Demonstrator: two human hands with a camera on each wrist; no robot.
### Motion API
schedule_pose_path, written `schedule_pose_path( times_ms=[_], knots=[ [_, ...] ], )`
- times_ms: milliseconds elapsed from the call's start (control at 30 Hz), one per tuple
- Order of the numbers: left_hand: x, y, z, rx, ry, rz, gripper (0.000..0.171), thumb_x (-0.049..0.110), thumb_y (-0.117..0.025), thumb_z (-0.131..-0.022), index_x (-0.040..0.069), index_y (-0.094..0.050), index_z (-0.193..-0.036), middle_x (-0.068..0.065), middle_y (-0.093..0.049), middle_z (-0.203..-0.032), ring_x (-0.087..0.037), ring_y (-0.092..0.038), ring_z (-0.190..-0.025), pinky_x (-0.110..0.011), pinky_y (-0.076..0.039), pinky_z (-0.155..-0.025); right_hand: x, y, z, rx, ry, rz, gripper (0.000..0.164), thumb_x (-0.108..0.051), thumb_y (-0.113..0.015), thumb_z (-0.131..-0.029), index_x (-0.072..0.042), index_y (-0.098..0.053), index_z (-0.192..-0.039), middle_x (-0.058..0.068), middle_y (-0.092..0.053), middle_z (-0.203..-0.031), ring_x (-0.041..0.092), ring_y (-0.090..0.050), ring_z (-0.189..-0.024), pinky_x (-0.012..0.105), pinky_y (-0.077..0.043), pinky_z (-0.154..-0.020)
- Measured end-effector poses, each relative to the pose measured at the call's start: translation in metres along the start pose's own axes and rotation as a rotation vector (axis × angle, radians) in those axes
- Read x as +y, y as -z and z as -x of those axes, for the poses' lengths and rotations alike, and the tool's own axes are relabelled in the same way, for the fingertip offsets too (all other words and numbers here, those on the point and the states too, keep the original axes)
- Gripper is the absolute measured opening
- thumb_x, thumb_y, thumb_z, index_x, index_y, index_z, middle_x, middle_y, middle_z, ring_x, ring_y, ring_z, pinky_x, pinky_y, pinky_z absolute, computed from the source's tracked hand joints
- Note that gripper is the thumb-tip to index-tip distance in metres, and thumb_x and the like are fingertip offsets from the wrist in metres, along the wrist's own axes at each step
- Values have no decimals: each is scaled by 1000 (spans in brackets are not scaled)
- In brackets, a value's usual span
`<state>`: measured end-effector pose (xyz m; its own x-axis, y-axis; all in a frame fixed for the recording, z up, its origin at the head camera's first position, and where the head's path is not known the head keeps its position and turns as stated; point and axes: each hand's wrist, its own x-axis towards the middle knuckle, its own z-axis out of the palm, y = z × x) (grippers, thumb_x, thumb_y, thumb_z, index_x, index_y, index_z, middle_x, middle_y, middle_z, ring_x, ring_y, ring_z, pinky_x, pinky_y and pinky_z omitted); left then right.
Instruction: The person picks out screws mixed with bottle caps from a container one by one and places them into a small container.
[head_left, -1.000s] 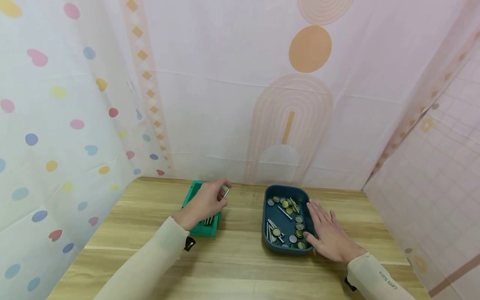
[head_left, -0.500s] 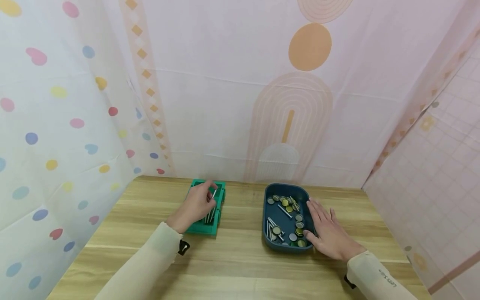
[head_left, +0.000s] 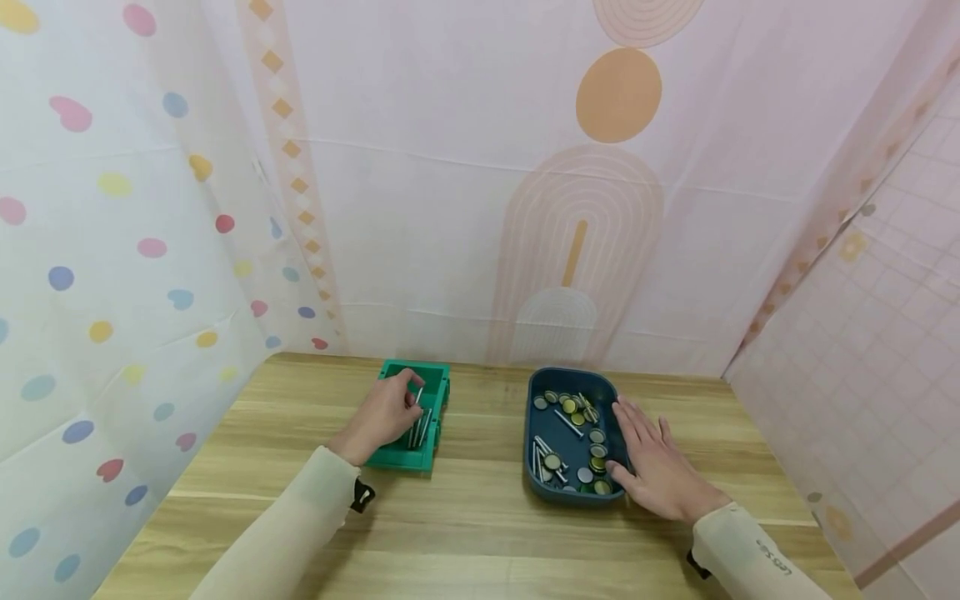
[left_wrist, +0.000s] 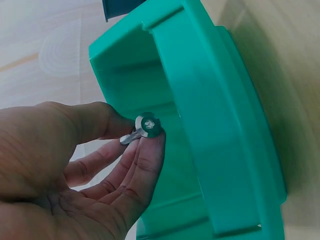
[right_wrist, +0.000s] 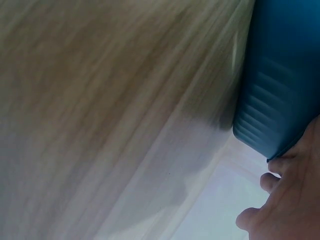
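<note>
Here, your left hand (head_left: pixel 382 414) pinched a metal bolt (left_wrist: pixel 148 124) over the green bin (left_wrist: pixel 215 125), lower left of centre in the head view; your right hand (head_left: pixel 660 471) lay outstretched against the blue tray (head_left: pixel 577 497), lower right of centre.
</note>
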<state>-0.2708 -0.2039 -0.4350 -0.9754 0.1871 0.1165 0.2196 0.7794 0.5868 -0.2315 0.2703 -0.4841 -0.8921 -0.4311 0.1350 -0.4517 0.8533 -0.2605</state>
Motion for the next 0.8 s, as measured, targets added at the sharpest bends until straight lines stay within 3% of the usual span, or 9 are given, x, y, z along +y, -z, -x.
schedule_pose_path(
  times_ms=[567,800],
  knots=[
    [6,-9,-6,-77,102,-16,39,-2,-75,-109,-5,-68,-147,-10,-75,-96,-19,-64,-75,-32,-55,-71,1,1,0,-8,-5,3,90,-41,-64,-117,1,-21,-184,25,-20,-194,54,-21,-179,87,-17,-137],
    [5,-12,-5,-80,97,-24,38,-2,-76,-109,-4,-69,-146,-11,-77,-97,-19,-66,-77,-34,-58,-74,1,1,1,-9,-6,-1,90,-41,-65,-117,2,-21,-184,26,-20,-194,55,-21,-179,88,-16,-137]
  ],
)
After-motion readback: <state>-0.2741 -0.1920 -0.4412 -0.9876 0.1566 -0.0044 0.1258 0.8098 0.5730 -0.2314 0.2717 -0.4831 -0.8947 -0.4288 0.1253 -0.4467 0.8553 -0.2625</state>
